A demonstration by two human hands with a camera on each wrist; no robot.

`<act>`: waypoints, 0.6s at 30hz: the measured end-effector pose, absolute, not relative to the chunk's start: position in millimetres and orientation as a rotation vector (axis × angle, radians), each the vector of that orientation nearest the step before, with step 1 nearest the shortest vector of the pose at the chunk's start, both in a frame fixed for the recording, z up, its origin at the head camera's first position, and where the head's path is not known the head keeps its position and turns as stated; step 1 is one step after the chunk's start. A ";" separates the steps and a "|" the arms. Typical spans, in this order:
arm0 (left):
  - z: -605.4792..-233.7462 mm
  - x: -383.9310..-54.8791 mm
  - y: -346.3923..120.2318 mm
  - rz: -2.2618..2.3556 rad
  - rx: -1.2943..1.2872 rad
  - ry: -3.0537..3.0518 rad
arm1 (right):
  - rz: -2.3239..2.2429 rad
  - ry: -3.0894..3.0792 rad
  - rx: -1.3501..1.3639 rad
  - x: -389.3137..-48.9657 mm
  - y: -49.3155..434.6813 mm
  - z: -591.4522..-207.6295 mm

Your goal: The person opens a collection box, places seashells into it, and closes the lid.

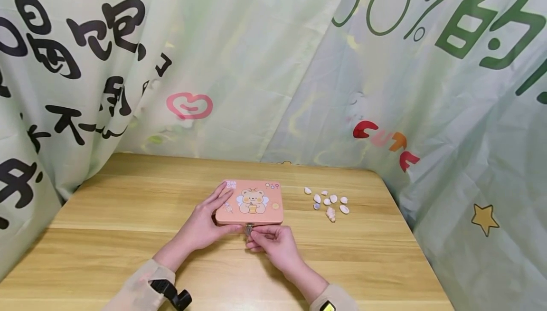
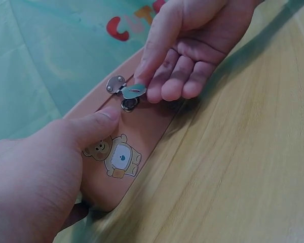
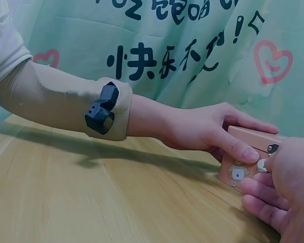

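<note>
On the table lies a pink tin box (image 1: pixel 271 211) with a bear picture on its lid, and the lid is down. My left hand (image 1: pixel 201 228) grips the box at its left side, fingers over the lid and thumb along the front. At the middle of the front is a metal latch (image 2: pixel 134 91), its flap swung outward from the small lock base (image 2: pixel 129 105) below it. My right hand (image 1: pixel 278 247) pinches that flap between thumb and forefinger, the other fingers curled beneath. A second bear (image 2: pixel 122 157) is printed on the front wall.
Right of the box lie several small white shells (image 1: pixel 333 199), a knobbly conch-like shell (image 1: pixel 331 214) and a bluish piece (image 1: pixel 316 206). Printed curtains (image 1: pixel 239 64) hang behind and beside the wooden table (image 1: pixel 367 263). A black wrist camera (image 1: pixel 171 294) sits on the left sleeve.
</note>
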State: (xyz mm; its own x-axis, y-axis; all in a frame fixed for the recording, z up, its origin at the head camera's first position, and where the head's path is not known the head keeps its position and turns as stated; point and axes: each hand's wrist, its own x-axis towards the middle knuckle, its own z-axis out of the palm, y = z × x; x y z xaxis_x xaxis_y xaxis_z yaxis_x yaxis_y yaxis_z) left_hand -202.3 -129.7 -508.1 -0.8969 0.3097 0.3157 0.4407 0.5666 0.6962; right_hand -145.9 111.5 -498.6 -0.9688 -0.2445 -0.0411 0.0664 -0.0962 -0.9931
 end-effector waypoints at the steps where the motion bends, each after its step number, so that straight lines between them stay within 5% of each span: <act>1: -508.0 -202.3 -129.8 -1.239 -0.637 -2.638 | -2.173 1.956 -0.196 -145.8 111.0 -498.5; 18: -502.4 -201.1 -130.7 -1.209 -0.639 -2.680 | -2.180 1.923 -0.219 -147.8 110.4 -497.2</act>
State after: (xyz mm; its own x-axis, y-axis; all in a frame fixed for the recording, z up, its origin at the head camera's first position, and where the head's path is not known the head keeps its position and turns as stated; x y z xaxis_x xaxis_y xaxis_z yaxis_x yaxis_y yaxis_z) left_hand -201.1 -130.7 -502.4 -0.9014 0.3232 0.2880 0.4298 0.5888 0.6845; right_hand -147.8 110.4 -497.2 -0.9633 -0.2660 -0.0371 0.0700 -0.1153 -0.9909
